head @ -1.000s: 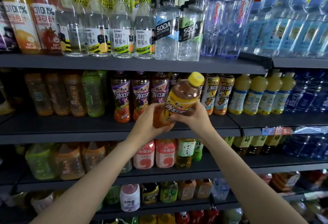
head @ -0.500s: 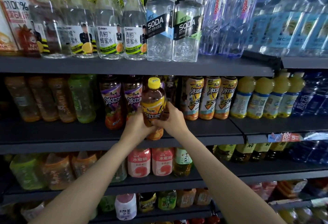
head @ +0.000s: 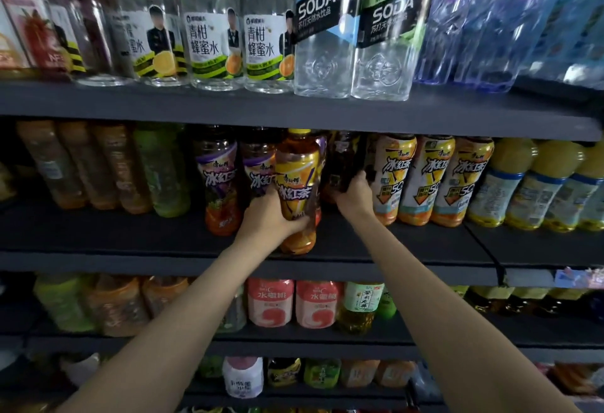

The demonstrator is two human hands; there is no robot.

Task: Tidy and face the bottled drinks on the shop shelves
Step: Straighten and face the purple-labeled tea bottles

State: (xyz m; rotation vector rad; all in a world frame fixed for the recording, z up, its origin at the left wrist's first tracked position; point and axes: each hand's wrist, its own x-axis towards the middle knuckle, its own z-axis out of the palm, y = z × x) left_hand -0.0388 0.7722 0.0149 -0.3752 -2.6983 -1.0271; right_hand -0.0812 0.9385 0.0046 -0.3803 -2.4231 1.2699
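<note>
Two hands work the middle shelf [head: 376,242]. An upright iced tea bottle [head: 296,190], amber liquid under a yellow cap, stands at the shelf's front edge, before purple-labelled bottles [head: 217,180]. The left hand [head: 266,216] wraps its lower body. The right hand [head: 354,195] curls round a dark bottle [head: 341,164] further back, beside orange-labelled ones [head: 392,177].

Glossy clear-plastic iced tea bottle [head: 296,190], matt dark shelf [head: 392,242] — smooth

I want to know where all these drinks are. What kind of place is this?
Most likely a shop's drinks aisle: dark shelves stacked in tiers, rows of matching iced tea bottles facing out, and a small price tag on a shelf edge.
</note>
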